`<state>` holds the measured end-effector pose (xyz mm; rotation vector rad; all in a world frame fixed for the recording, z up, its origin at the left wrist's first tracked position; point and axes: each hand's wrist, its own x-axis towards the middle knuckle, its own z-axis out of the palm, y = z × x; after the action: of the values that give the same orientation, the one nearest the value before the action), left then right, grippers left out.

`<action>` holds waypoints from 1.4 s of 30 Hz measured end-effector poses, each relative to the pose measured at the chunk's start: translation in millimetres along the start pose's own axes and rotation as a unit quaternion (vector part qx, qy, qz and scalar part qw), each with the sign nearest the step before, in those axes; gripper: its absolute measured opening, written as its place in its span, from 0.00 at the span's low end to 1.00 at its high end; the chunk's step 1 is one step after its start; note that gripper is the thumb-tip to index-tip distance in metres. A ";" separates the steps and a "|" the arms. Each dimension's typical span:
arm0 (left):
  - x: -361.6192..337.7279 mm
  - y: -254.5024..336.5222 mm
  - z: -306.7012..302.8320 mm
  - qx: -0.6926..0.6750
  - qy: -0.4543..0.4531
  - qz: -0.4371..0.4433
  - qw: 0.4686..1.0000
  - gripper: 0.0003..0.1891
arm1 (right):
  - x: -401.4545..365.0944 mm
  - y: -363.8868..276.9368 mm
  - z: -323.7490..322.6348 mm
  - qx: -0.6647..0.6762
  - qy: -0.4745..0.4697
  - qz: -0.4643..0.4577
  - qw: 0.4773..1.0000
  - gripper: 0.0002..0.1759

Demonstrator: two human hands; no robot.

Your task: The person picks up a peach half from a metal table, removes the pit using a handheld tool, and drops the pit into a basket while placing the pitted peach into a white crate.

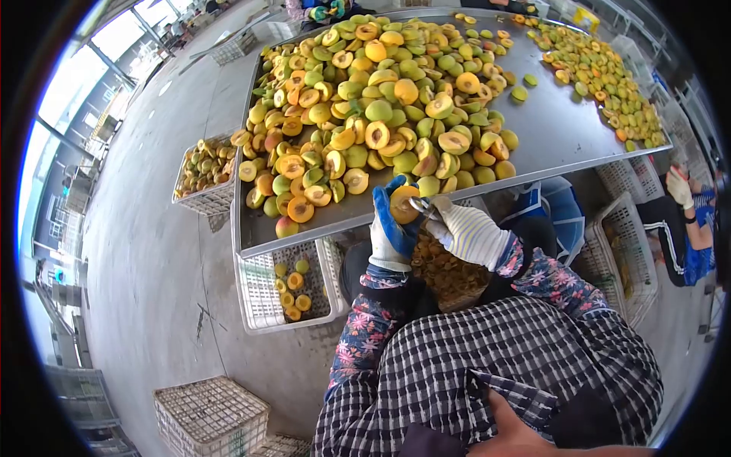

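My left hand (pixel 392 225), in a blue and white glove, is closed around a yellow-fleshed peach half (pixel 404 204), cut side up. In a striped white glove, my right hand (pixel 466 231) grips a small metal pitting tool (pixel 419 205). The tool's shiny end touches the peach half; its handle is hidden in my fingers. Both hands are just in front of the metal table's near rim (pixel 365 218). Beyond them lies a heap of halved peaches (pixel 377 110). Under my hands, a container of fruit scraps (pixel 449 270) sits between my knees.
A white crate (pixel 255 305) with several peach halves stands at lower left; another full crate (pixel 199 199) is beside the table. A second peach pile (pixel 601 76) lies at right. Co-workers' gloved hands (pixel 680 186) show at right and far side. A bare hand (pixel 506 430) is below.
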<state>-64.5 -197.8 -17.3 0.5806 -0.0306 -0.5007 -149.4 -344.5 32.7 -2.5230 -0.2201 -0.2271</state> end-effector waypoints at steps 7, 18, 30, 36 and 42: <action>-3.9 -6.0 8.4 0.011 -0.012 -0.018 1.000 0.25 | -2.8 12.8 13.3 -0.036 0.019 -0.010 0.999 0.23; -3.3 -7.9 -2.6 0.522 -0.107 0.227 0.815 0.21 | 0.4 16.4 6.9 -0.064 0.026 -0.054 0.996 0.21; -8.3 -10.9 10.2 0.459 -0.080 0.190 0.864 0.21 | 2.2 16.3 -0.3 -0.088 -0.034 -0.048 0.994 0.19; -6.7 -10.0 3.0 0.345 -0.058 0.084 0.933 0.22 | 2.3 13.5 -7.5 -0.138 -0.124 -0.005 0.983 0.20; -0.9 -1.4 -8.9 0.443 -0.084 -0.024 0.892 0.25 | -3.7 24.5 -13.3 -0.133 -0.185 -0.023 0.973 0.19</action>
<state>-64.4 -193.8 -25.5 1.4363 -0.4306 -0.5740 -149.4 -372.4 29.3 -2.8141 -0.4189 0.2160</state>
